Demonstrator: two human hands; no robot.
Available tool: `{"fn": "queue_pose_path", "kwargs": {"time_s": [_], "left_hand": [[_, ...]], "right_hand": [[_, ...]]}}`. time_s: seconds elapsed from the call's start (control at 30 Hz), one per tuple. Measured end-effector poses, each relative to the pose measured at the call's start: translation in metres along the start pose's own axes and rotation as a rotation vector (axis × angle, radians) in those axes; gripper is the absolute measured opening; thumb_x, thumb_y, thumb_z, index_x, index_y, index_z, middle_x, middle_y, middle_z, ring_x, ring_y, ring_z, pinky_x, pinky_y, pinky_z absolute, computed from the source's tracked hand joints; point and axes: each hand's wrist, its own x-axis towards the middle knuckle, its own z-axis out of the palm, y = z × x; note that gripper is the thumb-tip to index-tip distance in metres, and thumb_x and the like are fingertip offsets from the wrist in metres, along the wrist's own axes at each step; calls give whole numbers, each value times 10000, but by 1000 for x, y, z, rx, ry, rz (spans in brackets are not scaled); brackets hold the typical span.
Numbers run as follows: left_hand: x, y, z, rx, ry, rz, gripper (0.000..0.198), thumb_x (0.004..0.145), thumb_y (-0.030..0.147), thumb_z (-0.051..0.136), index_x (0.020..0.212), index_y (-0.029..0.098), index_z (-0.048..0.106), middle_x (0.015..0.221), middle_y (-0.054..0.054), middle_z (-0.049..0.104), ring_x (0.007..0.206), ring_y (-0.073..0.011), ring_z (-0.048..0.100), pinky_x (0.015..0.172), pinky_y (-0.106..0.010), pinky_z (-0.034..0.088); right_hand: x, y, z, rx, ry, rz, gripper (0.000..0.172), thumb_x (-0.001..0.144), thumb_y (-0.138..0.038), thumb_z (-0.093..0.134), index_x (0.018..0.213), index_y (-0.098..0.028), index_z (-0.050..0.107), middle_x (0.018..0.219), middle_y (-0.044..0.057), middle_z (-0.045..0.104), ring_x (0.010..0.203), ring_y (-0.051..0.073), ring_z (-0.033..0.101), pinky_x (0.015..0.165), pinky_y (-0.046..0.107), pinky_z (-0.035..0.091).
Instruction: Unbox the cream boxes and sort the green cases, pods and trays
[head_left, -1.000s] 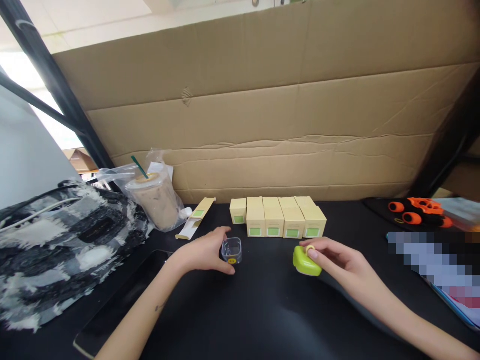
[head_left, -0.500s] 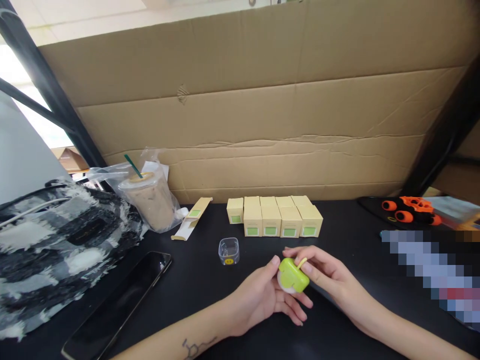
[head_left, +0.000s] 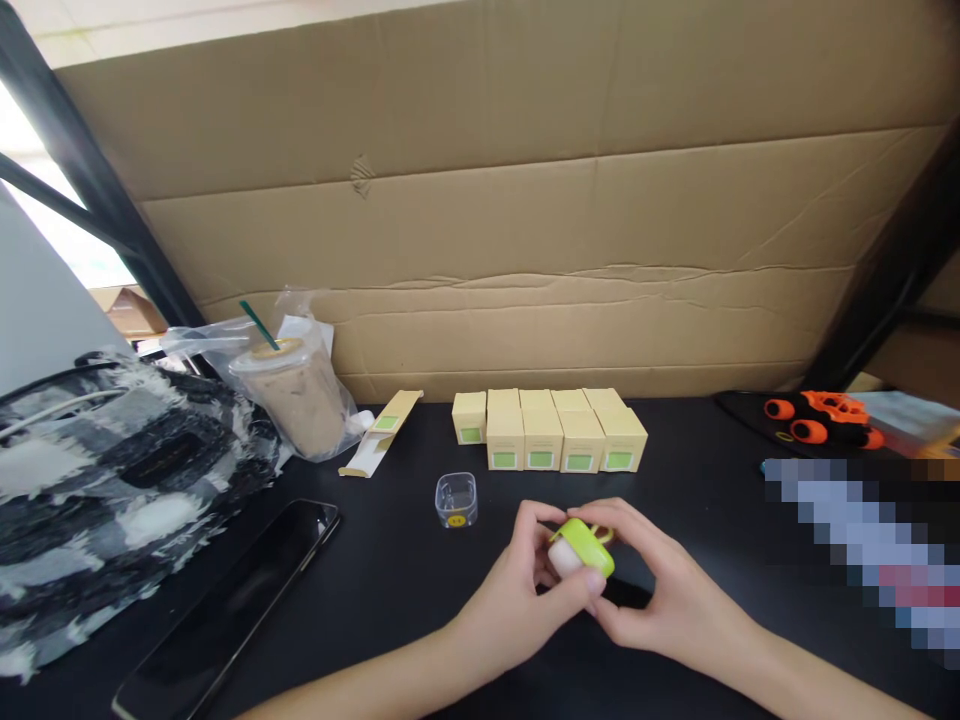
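Both hands hold a small rounded lime-green and white case (head_left: 592, 546) with a yellow-green loop on its right side. My left hand (head_left: 525, 580) is closed round the white end, its thumb pressed along the near edge. On the other side my right hand (head_left: 660, 580) grips the green part, fingertips at the far edge by the loop and thumb at the near lower corner. The case is held tilted above the black table. A clear open plastic container (head_left: 456, 500) with a yellow smiley sticker stands to the left of my hands.
Several pale yellow boxes (head_left: 541, 440) with green labels stand behind my hands. Left of them lies an opened, flattened box (head_left: 381, 432). Farther left are a bagged iced drink (head_left: 296, 395), a phone (head_left: 232, 610) and a black-and-white bag (head_left: 127, 510). An orange-and-black toy car (head_left: 825, 418) sits right.
My left fingers have curled up round the case and its thumb has come across the near edge. My right thumb has moved from the loop to the near corner. The case has turned, showing more white.
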Motion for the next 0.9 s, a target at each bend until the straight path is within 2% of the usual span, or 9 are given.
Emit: {"fn": "queue_pose_path", "kwargs": {"time_s": [0.1, 0.3, 0.43, 0.6, 0.9], "left_hand": [[-1, 0, -4, 74, -41, -28, 426, 795, 279, 653, 1091, 222, 352, 953, -24, 566, 808, -129, 546, 748, -293, 413], [1, 1, -5, 49, -63, -34, 500, 803, 290, 644, 1235, 228, 398, 1055, -50, 566, 895, -150, 538, 807, -304, 419], [7, 4, -3, -107, -57, -92, 608, 743, 330, 702, 1268, 198, 423, 894, -9, 555, 733, -111, 525, 687, -260, 442], [7, 8, -1, -121, -2, -131, 788, 691, 340, 748, 1375, 184, 388, 883, -3, 563, 679, -86, 475, 655, -236, 429], [3, 9, 5, -114, 101, -123, 792, 673, 336, 760, 1376, 198, 422, 852, -10, 567, 714, -117, 466, 620, -231, 429]], "right_hand": [[-1, -5, 1, 15, 12, 19, 579, 672, -45, 557, 1179, -283, 411, 1044, 24, 567, 919, 179, 606, 805, 299, 510], [1, -6, 2, 42, 4, 14, 579, 715, -67, 557, 1219, -299, 393, 1098, 37, 552, 1008, 203, 591, 859, 319, 495], [2, -6, -1, 83, -20, 52, 531, 730, -61, 546, 1182, -306, 416, 1031, 11, 551, 977, 185, 599, 852, 302, 490], [4, -8, 0, 127, -44, 110, 483, 706, -32, 531, 1106, -287, 439, 981, -3, 547, 961, 185, 600, 852, 301, 482], [8, -11, 6, 213, -24, 131, 484, 688, -21, 501, 1103, -264, 445, 1017, 11, 565, 932, 195, 618, 831, 306, 499]]}}
